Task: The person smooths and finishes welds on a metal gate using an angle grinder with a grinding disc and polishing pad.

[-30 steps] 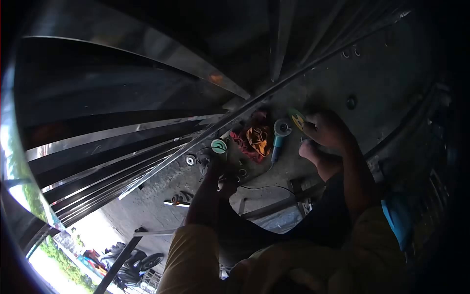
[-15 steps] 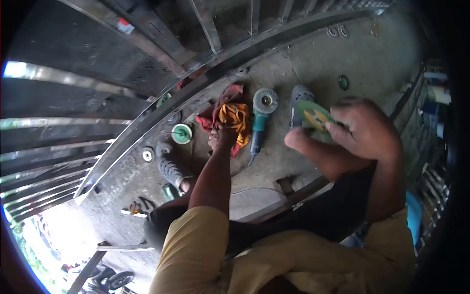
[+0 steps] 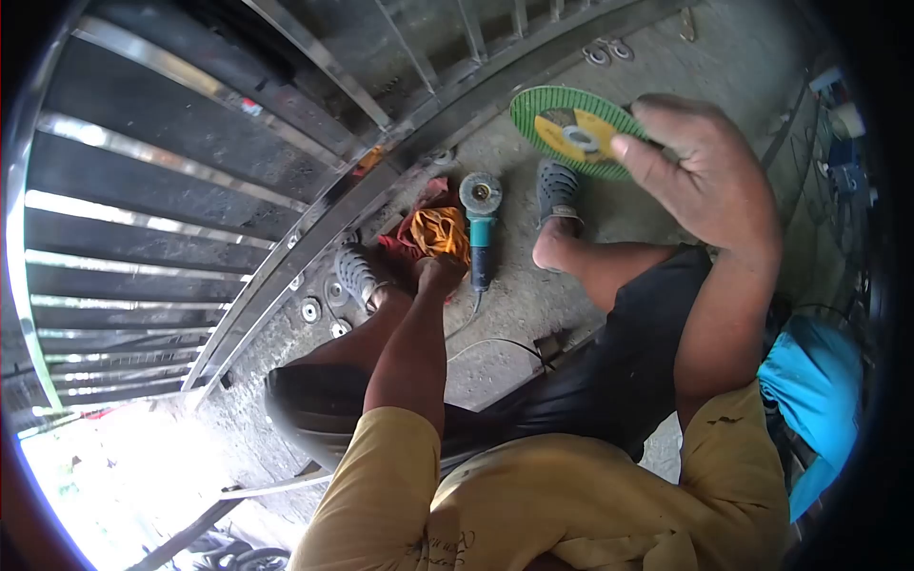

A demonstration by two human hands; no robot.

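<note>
My right hand [image 3: 709, 171] pinches a green cutting disc [image 3: 533, 122] with a yellow label by its edge, thumb on the near face. The disc is held up in the air, tilted, above my right shoe [image 3: 557, 187]. Low down, my left hand [image 3: 442, 273] is closed at the lower edge of a bunched orange cloth [image 3: 440, 233]; its fingertips are hidden. A red cloth [image 3: 398, 249] lies under and beside the orange one. Just right of the cloths an angle grinder [image 3: 481, 233] with a teal and dark body lies on the floor, its round head pointing away from me.
A metal railing frame with bars [image 3: 157, 138] curves across the left and top. Small discs [image 3: 310, 309] lie by my left shoe [image 3: 358, 271]. The grinder's cord [image 3: 466, 322] runs toward me. Bright blue fabric [image 3: 814, 390] hangs at the right. Sandals [image 3: 609, 51] are at the far end.
My right hand has raised the cutting disc up and to the left, so its label faces me more. My left hand stays at the cloths. The whole view has shifted.
</note>
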